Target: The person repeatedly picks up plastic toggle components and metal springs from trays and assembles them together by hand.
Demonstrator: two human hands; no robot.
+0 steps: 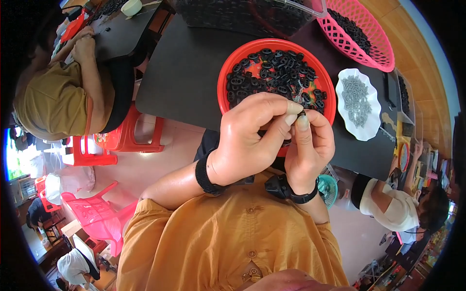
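My left hand [252, 138] and my right hand [310, 150] meet over the near rim of a round red tray [222, 87]. Thumbs and fingertips of both are closed in a pinch on a small black plastic part [301, 113], mostly covered by the fingers. Black plastic pieces [276, 68], many with two holes like cord locks, lie loose in the tray, with a few pale bits among them. Right of the tray, a white wavy-edged dish [371, 114] holds a heap of tiny grey pieces [357, 97], too small to name.
A pink lattice basket [383, 51] of black pieces and a clear plastic box [306, 22] stand at the dark table's [179, 72] far side. Another person [63, 97] sits at left near a red stool [138, 133]; one more [393, 203] is at right. A pink chair [99, 213] stands behind left.
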